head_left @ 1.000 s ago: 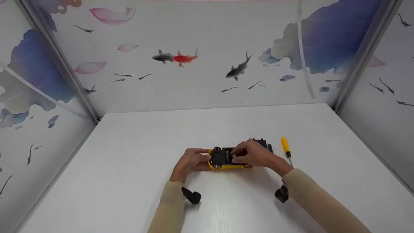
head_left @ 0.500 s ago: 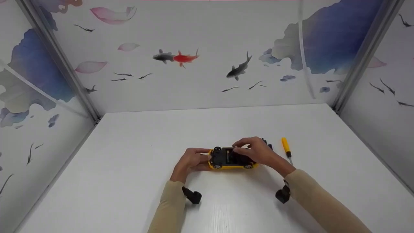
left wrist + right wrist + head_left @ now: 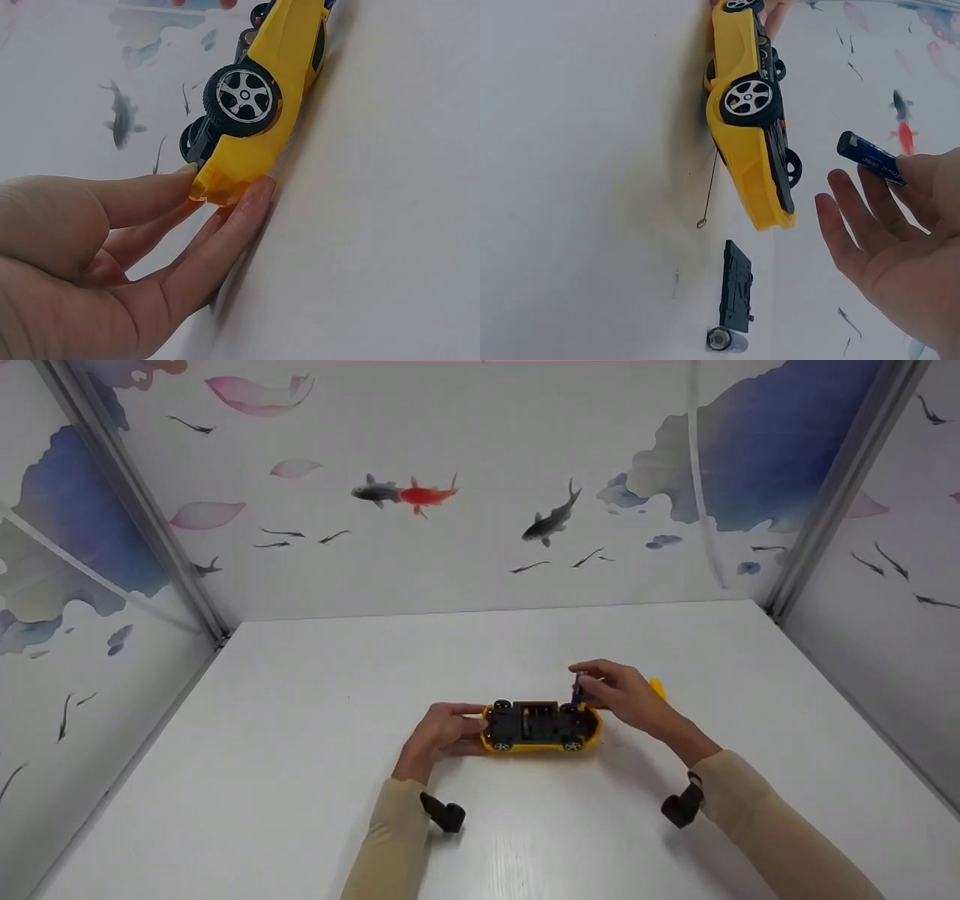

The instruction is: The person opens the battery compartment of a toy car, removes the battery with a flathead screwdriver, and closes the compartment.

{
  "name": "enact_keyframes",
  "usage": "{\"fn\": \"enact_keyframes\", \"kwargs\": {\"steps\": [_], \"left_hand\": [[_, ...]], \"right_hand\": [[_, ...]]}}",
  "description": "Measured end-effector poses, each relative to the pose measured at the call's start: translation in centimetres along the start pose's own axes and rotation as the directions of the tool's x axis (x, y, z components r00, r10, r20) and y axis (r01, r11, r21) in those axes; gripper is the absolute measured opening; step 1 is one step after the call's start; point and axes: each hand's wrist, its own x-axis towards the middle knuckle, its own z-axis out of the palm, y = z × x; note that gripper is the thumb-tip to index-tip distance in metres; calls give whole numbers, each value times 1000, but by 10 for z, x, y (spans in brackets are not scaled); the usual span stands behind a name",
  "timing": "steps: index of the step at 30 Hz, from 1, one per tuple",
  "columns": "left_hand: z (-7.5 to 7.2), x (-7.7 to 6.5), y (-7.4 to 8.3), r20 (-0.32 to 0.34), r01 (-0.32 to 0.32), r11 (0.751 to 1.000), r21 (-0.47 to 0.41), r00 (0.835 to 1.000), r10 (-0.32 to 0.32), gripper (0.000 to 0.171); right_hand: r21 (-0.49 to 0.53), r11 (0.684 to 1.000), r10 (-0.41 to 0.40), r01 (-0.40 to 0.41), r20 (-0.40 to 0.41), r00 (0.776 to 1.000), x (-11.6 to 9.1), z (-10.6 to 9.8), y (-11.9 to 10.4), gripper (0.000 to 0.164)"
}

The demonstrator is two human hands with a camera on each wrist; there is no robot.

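A yellow toy car (image 3: pixel 587 725) lies upside down on the white table, its black underside up and an uncovered battery compartment (image 3: pixel 539 723) in the middle. My left hand (image 3: pixel 442 735) pinches one end of the car between thumb and fingers, as the left wrist view also shows at the yellow bumper (image 3: pixel 236 169). Above the car's far right side, my right hand (image 3: pixel 631 697) pinches a small blue battery (image 3: pixel 871 157) with thumb and finger, clear of the car. What lies inside the compartment is too small to tell.
In the right wrist view a black cover plate (image 3: pixel 737 289) and a second battery (image 3: pixel 728 340) lie on the table beyond the car. A thin wire (image 3: pixel 710 187) with a looped end sticks out from the car. A yellow screwdriver handle (image 3: pixel 658 688) shows behind my right hand.
My right hand has moved from over the compartment to the right and away from me, carrying the battery. It now hides most of the screwdriver. The left hand and car have stayed put.
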Motion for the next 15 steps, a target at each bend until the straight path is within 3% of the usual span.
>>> {"fn": "enact_keyframes", "kwargs": {"steps": [7,10,15], "left_hand": [[-1,0,0,4,-1,1000,-18,1000,1,41],[-1,0,-1,5,-3,1000,-16,1000,3,42],[0,2,-1,6,0,1000,-9,1000,0,42]], "right_hand": [[174,974,151,-144,-30,988,-6,-14,7,45],[262,951,179,-164,-35,983,-9,-18,12,47],[309,931,223,-195,-58,973,-13,-23,19,47]]}}
